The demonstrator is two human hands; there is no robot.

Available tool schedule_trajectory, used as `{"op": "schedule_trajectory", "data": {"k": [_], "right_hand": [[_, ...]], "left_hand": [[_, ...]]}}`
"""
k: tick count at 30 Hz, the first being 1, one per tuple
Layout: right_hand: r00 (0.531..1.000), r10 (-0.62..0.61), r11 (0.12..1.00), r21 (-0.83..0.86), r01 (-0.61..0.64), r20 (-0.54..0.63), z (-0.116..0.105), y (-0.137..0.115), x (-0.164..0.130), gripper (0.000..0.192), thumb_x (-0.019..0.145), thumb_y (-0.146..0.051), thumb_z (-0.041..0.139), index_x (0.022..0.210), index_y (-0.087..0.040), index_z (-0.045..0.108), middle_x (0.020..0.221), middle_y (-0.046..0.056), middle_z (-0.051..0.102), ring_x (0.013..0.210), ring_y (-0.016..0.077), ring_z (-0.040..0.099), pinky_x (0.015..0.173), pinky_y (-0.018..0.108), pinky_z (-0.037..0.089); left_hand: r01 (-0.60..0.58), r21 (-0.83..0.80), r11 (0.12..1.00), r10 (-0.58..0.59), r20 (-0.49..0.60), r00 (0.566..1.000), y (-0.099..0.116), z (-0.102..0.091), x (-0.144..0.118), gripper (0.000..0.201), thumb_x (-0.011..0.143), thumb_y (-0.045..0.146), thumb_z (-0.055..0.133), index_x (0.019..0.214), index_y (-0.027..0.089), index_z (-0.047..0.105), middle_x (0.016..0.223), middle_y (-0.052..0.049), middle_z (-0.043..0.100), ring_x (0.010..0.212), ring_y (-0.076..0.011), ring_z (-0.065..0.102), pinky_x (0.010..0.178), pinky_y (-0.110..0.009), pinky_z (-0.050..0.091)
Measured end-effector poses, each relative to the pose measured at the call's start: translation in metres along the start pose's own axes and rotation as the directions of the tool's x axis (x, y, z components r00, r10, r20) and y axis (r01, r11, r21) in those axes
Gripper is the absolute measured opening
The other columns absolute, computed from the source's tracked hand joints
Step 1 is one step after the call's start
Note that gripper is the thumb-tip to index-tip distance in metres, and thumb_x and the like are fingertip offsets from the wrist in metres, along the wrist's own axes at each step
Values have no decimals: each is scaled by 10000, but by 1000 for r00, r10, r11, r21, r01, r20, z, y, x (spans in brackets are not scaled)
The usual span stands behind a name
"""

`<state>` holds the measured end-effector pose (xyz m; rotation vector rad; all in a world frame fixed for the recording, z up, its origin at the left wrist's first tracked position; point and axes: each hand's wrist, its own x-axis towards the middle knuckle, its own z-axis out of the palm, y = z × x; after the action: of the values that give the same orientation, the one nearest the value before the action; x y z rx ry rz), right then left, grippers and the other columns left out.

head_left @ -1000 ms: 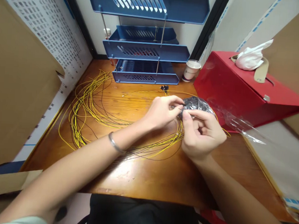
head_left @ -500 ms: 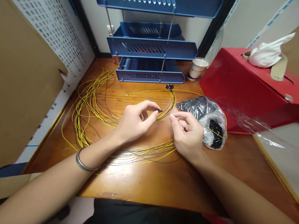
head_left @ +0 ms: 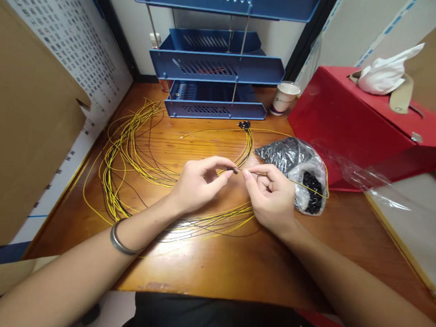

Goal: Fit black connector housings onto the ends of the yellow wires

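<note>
My left hand (head_left: 198,182) pinches a small black connector housing (head_left: 234,170) between thumb and forefinger. Just to its right, my right hand (head_left: 271,194) is closed on a thin wire (head_left: 298,183), whose end points at the housing. Whether the wire tip has entered the housing is too small to tell. The wire runs right from the fingers, across a clear plastic bag (head_left: 285,156) of small black parts. Around my hands lies a loose coil of yellow and dark wires (head_left: 110,176). Behind them, one bundle ends in a cluster of black connectors (head_left: 244,126).
A blue tiered tray rack (head_left: 216,111) stands at the back, with a paper cup (head_left: 284,99) beside it. To the right sits a red tissue box (head_left: 340,127). Cardboard (head_left: 23,120) borders the left side of the wooden table (head_left: 195,281).
My left hand has lowered slightly, bringing the black housing up close to the wire end in my right hand. The whole view has shifted a little.
</note>
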<state>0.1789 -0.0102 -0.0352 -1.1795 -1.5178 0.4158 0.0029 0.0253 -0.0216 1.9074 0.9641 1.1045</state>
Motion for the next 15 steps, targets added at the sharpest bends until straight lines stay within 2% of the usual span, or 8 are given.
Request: {"op": "schedule_trajectory", "data": {"k": [4,8,12,15], "right_hand": [[1000,-6,1000,2,6,3,0,-2,1,50,889,-197,630,847,-170,626,472,-141,252,387,45,238,436,207,212],[1000,-22,1000,-4,22,13,0,-4,1,46,889,-204,630,855,-173,634,470,-142,244,387,47,235,438,209,221],[1000,-8,1000,-7,8,29,0,-5,1,49,890,-212,631,861,-172,639,473,-140,244,390,48,233,433,208,221],[1000,-9,1000,-10,9,29,-1,-5,0,55,889,-217,636,860,-171,643,470,-138,250,389,48,235,428,208,219]], "left_hand": [[-74,35,997,75,-24,997,-1,0,1,205,887,246,665,1043,139,746,884,-51,770,515,-60,516,512,-198,431],[-125,77,989,124,15,992,1,-1,1,224,904,233,642,1083,152,748,902,-52,759,611,-86,570,560,-205,443],[-64,66,996,62,22,998,2,0,0,254,897,243,642,1123,154,717,897,-44,743,560,-75,531,530,-204,430],[-16,34,999,15,5,1000,2,1,0,234,875,272,671,1072,147,695,929,-54,742,561,-76,538,514,-199,429]]}}
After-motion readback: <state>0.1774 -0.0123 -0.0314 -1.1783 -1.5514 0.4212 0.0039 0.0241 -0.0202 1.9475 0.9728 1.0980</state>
